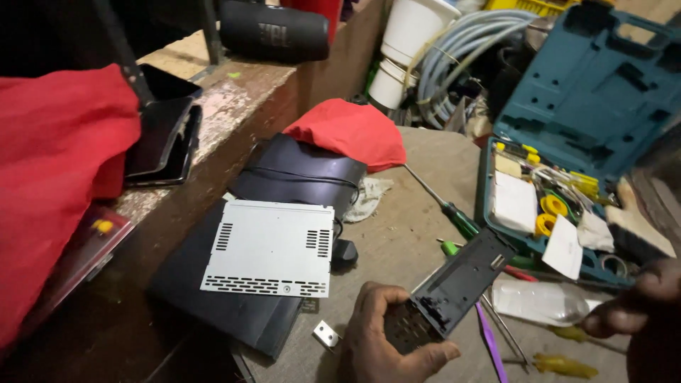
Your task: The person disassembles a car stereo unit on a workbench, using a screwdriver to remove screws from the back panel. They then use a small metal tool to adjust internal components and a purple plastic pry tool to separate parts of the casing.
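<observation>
The light is dim and warm, and it falls most on the middle of the worktop (418, 234). The grey metal cover (269, 248) is the brightest thing and shows a pale glare. The lower left corner is in deep shadow. The right hand (638, 301) at the edge is dark and blurred. The blue tool case (603, 85) looks stretched near the corner.

panel (454, 291): long black plastic faceplate, its back showing
surface: ribbed slots and small square cutouts
pose: tilted, one end raised toward the upper right
place: lower end held in the left hand (379, 340), above the table, near the green screwdrivers
</observation>
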